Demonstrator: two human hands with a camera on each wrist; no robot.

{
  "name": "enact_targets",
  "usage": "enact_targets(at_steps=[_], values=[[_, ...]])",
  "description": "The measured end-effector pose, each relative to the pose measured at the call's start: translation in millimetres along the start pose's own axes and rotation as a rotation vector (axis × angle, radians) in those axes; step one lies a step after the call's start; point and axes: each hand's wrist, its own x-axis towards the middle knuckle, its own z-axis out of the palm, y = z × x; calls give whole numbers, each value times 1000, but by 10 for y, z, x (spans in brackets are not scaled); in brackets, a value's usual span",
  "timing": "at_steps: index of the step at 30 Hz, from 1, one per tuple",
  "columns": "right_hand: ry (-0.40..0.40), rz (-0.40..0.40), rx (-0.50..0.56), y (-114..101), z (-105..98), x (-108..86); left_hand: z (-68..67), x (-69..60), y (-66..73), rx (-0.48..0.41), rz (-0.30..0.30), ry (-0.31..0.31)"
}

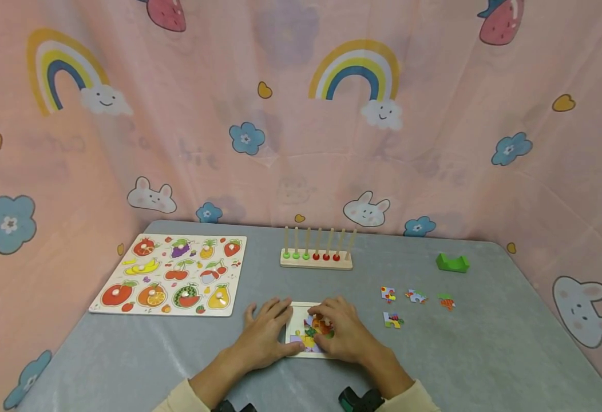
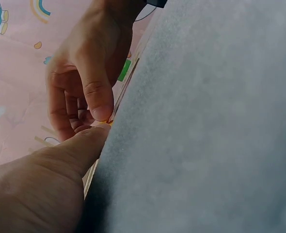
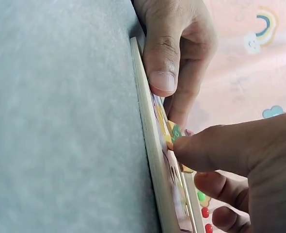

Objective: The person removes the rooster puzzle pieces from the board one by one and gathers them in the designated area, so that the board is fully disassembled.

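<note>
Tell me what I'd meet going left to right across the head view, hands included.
Fruit board, left hand, right hand, middle loose puzzle piece of the upper row of three, green block.

Soft light, blurry left-wrist tabletop (image 2: pixel 206 121)

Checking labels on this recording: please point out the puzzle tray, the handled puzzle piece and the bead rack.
Puzzle tray (image 1: pixel 308 355): head view, on its near rim.
Handled puzzle piece (image 3: pixel 176 132): right wrist view, on its green patch.
Bead rack (image 1: pixel 316 264): head view, front of its base.
</note>
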Motion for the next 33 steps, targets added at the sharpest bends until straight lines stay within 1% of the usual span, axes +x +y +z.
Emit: enact_targets(at_steps=[5,10,17,22,25,29,33], values=[[-56,-14,-5,-21,-21,10,7,-4,-8,-3,-1,2],[-71,-25,-19,-42,-34,17,7,-12,-15,11,-4,5],[-29,-42,10,-77,-136,6,7,3,-8,17,1,3],[-23,-40,74,-97,-259,-9,15,10,-3,23,-6,-2],[-1,-69,94,-88,-332,-29,17,11,-3,19,-9,-2],[44,-114,81,-68,-439,-71,17,13,-2,18,-15,-5],[81,-137,80,-55,-559,-126,13,16,2,13,-20,-10]])
